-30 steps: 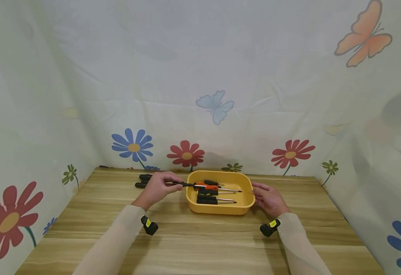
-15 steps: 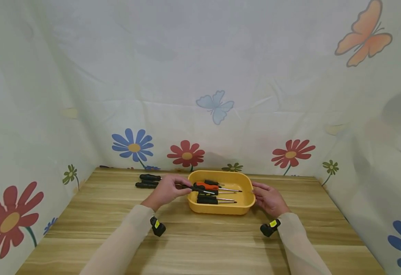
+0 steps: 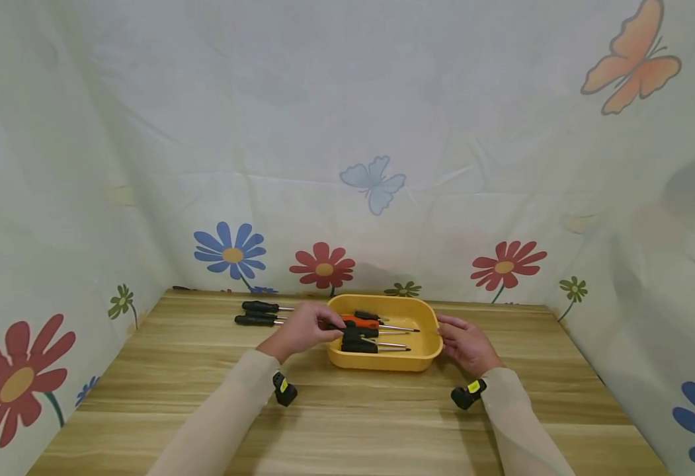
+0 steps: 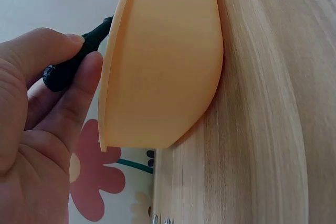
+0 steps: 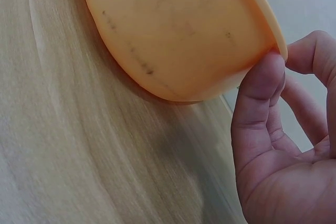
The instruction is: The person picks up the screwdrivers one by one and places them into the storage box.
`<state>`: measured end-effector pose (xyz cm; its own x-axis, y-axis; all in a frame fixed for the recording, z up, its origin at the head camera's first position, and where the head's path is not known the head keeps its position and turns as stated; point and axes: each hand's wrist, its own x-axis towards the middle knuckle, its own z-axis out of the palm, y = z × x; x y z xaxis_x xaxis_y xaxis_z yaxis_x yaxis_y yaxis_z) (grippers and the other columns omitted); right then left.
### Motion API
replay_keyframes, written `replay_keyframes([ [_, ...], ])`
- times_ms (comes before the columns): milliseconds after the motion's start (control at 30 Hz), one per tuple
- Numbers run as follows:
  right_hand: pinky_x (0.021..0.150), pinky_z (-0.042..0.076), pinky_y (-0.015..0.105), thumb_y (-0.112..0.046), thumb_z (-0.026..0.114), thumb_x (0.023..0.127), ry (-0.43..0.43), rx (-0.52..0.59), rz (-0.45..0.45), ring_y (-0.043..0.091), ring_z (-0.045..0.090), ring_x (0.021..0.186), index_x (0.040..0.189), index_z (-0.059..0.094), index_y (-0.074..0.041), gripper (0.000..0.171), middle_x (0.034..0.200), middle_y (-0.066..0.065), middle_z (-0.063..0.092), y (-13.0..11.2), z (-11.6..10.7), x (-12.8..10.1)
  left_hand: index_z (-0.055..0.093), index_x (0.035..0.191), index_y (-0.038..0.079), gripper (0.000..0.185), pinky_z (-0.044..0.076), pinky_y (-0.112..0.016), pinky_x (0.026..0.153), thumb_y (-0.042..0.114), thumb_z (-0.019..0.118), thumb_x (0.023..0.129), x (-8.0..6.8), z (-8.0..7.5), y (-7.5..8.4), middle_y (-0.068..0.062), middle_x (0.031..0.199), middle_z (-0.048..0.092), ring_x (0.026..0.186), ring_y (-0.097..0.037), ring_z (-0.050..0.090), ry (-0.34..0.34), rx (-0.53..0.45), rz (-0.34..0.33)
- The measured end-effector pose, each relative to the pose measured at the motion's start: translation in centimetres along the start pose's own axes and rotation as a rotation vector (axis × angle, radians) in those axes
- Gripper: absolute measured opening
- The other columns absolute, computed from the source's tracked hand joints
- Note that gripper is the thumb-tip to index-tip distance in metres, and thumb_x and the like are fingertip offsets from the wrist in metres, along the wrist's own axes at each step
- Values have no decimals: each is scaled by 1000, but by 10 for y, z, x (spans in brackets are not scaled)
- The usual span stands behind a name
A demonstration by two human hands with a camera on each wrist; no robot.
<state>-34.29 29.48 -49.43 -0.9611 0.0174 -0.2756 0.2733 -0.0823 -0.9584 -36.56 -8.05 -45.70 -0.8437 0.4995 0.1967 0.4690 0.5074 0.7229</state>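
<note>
yellow tray (image 3: 383, 362) mid-table, screwdrivers (image 3: 259, 313) lying left

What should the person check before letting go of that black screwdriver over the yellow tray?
1. Left hand pinches the black screwdriver firmly: ok.
2. Screwdriver handle past the yellow tray rim: ok in the head view; the tip is hidden.
3. Right hand steadies the tray's right end, thumb on the rim: ok.
4. Room in the tray beside the orange screwdriver and the black ones there: ok.
5. Tray flat on the wooden table: ok.
6. Two black screwdrivers on the table within reach: ok.
</note>
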Motion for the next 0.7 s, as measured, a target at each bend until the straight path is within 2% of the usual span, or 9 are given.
replay_keyframes([
  [167, 89, 61, 34, -13, 63, 102, 4, -1, 3, 21, 72, 103, 149, 54, -9, 47, 135, 16, 68, 1, 0, 1, 82, 98, 12, 12, 57, -42, 92, 16, 82, 87, 4, 5, 9, 3, 100, 77, 93, -17, 63, -27, 29, -42],
  [300, 89, 61, 34, -13, 62, 103, 5, -11, -1, 21, 72, 104, 149, 52, -8, 48, 136, 16, 67, 2, -1, 1, 83, 94, 18, 7, 54, -44, 96, 18, 83, 87, 8, 10, 13, 4, 100, 77, 93, -17, 61, -51, 77, -80],
  [400, 90, 61, 34, -13, 62, 103, -5, -8, -7, 21, 72, 105, 150, 51, -7, 49, 137, 17, 66, 2, -1, 1, 83, 90, 20, 5, 55, -40, 90, 19, 84, 86, 12, 14, 14, 4, 100, 77, 91, -16, 60, -72, 115, -79],
  [533, 92, 60, 35, -13, 61, 103, -10, -6, -6, 21, 72, 105, 150, 52, -8, 48, 139, 17, 65, 1, -2, 0, 83, 90, 21, 6, 54, -30, 72, 21, 85, 85, 16, 18, 17, 4, 99, 75, 86, -15, 59, -114, 141, -87],
  [700, 90, 61, 34, -12, 61, 103, -9, -7, -6, 21, 72, 104, 150, 52, -8, 48, 138, 17, 65, 2, -2, 0, 83, 92, 21, 7, 55, -27, 70, 22, 85, 86, 20, 24, 20, 6, 94, 74, 84, -14, 60, -165, 146, -108],
])
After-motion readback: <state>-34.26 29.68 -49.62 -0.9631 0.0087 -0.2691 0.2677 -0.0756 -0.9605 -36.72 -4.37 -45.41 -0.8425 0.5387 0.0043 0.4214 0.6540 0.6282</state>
